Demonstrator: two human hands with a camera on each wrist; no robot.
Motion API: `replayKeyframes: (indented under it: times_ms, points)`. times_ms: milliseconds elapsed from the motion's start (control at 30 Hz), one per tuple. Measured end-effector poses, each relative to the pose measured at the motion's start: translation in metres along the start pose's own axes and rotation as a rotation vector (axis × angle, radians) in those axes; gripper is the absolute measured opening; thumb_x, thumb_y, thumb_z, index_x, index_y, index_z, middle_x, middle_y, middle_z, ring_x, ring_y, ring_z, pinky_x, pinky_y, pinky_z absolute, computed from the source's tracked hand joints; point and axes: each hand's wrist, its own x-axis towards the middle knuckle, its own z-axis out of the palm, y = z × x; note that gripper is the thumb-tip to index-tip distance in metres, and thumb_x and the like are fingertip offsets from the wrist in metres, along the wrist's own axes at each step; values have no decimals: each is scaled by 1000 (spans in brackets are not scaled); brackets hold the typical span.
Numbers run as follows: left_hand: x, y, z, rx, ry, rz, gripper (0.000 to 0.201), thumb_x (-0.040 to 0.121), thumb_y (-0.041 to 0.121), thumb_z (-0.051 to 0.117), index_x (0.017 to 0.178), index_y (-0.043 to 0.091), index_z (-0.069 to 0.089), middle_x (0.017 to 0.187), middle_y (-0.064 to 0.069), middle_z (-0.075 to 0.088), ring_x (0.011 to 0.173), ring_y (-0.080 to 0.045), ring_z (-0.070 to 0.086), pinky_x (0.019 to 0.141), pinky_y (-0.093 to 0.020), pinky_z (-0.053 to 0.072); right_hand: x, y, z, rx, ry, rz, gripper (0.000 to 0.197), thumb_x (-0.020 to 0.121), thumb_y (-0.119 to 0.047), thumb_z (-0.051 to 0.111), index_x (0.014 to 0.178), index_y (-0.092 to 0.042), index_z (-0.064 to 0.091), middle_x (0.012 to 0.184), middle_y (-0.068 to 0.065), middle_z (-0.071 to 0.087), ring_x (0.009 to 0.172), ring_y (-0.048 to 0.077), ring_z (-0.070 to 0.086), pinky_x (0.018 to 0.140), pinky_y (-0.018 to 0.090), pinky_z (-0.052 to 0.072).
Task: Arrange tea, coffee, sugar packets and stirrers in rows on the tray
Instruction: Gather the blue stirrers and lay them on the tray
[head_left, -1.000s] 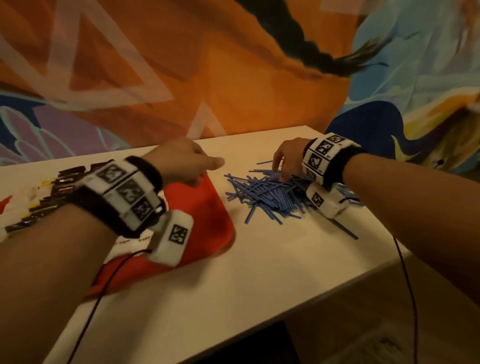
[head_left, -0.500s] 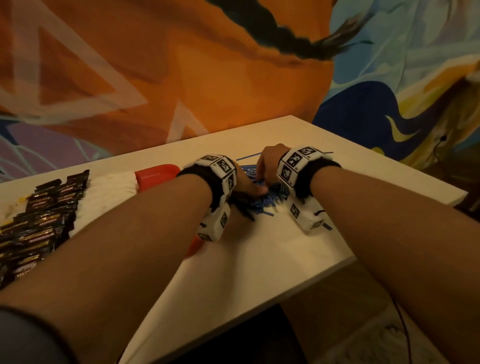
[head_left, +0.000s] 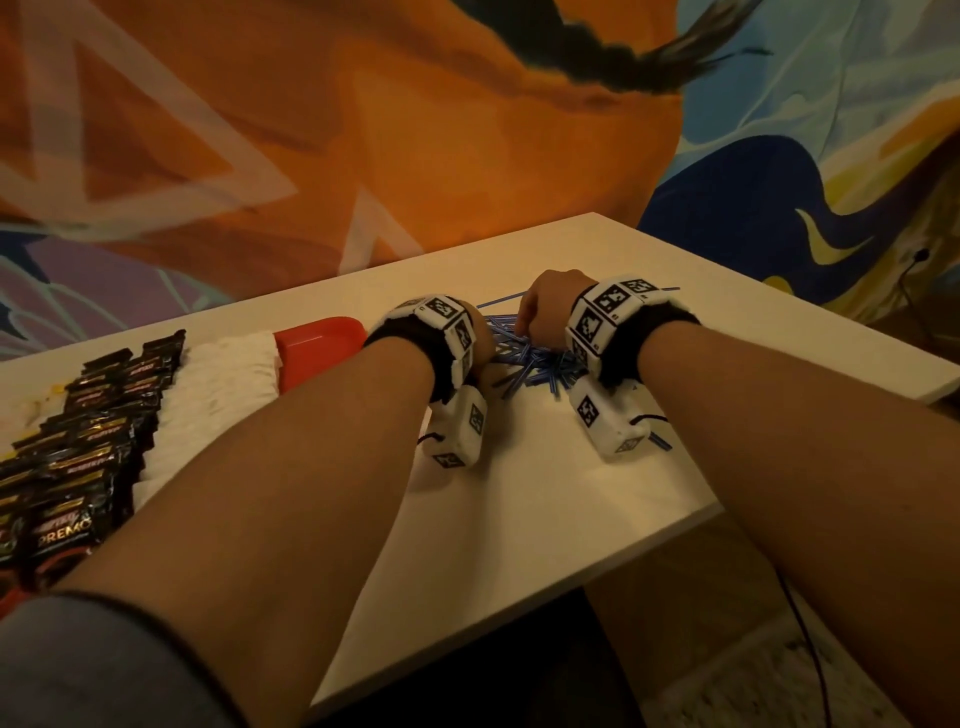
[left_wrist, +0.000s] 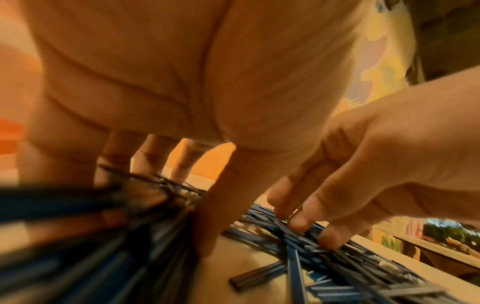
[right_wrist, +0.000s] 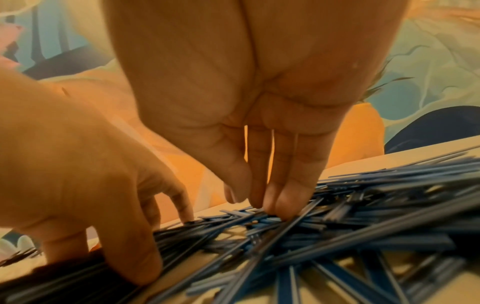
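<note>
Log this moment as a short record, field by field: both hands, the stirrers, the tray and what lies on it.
left hand: in the pile's left side, fingers closed round a bundle of stirrers
right hand: fingertips pressed down into the stirrer pile
stirrers: blue, in a loose crossed heap on the white table, right of the tray
tray: red, only its far corner shows
dark packets: in rows at the left
white packets: in a row between the dark packets and the bare red corner

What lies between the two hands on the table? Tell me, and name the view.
Blue stirrers: the loose pile fills the gap between the left hand and the right hand, both hands' fingers reaching down into it. The head view shows this, as does the right wrist view.
</note>
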Motion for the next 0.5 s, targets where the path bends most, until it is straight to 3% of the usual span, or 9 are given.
replayKeyframes:
  times_ms: [67,133,233,300,367,400,433,467,500]
  points:
    - [13,-3,9,-8,19,2,34,88,41,59,115,20,64,89,-9,57,102,-28,64,93,-49,55,0,2,0,-3,3,4,17,90,-17,63,100,-15,77,99,7,74,94,27,67,84,40,59]
    - [-1,-6,10,-18,72,4,36,91,45,55,118,22,63,98,-6,58,102,-28,61,95,-46,54,1,4,1,-10,4,11,17,89,-17,64,99,-15,77,100,7,74,94,26,67,85,41,59]
    - [-19,-12,14,-132,120,17,42,104,37,41,140,17,48,141,-13,51,127,-32,51,106,-44,44,2,8,1,-28,6,21,16,87,-19,64,95,-17,78,97,6,74,91,26,68,83,42,60]
    - [-14,-19,16,-152,124,33,50,106,33,39,148,7,38,153,-15,40,136,-35,43,111,-45,39,3,9,2,-43,7,26,16,87,-21,65,95,-17,78,96,6,74,90,27,68,82,43,60]
    - [24,-28,21,-141,75,118,40,100,35,48,127,6,53,141,-17,51,122,-38,52,106,-47,44,4,8,2,-58,2,30,15,86,-21,66,94,-16,78,96,7,74,90,28,68,82,44,60]
    - [29,-32,23,-159,63,116,34,91,41,57,108,11,58,124,-14,59,109,-37,56,99,-46,48,5,8,2,-66,-4,32,16,86,-21,66,93,-15,78,97,8,74,90,29,68,82,46,60]
    - [10,-35,20,-263,61,83,38,81,47,65,101,15,61,107,-10,61,99,-35,58,91,-44,51,5,8,2,-75,-11,34,16,86,-21,65,94,-14,78,98,8,74,91,29,69,82,47,60]
    - [-19,-38,18,-430,86,58,45,78,46,68,109,13,64,102,-9,60,100,-34,60,84,-38,52,6,8,2,-81,-17,39,17,86,-21,65,95,-13,77,99,8,74,92,29,69,83,47,60]
    - [-37,-40,17,-558,101,57,43,85,35,66,118,8,63,104,-11,60,102,-31,61,77,-32,51,6,8,2,-86,-20,38,16,86,-22,65,95,-14,77,101,8,73,91,29,68,83,46,60]
